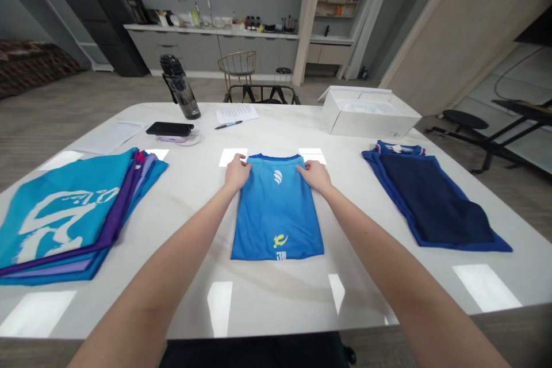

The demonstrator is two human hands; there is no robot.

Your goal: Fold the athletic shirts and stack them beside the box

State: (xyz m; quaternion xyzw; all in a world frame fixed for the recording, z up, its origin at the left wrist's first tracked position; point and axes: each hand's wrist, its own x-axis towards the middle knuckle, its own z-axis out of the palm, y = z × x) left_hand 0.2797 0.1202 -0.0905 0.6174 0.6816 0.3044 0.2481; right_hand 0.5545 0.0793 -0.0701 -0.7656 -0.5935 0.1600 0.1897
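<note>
A bright blue jersey (276, 213), folded into a narrow panel with a white logo near the collar and a yellow mark near the hem, lies on the white table (190, 207) in front of me. My left hand (237, 173) pinches its far left corner by the collar. My right hand (315, 175) pinches the far right corner. Both hands rest low on the table top with fingers closed on the fabric.
A stack of turquoise and purple garments (73, 218) lies at the left. A folded navy and blue jersey (431, 201) lies at the right. Behind are a white open box (366, 115), a phone (169, 128), a dark bottle (181, 89), paper with a pen (235, 115).
</note>
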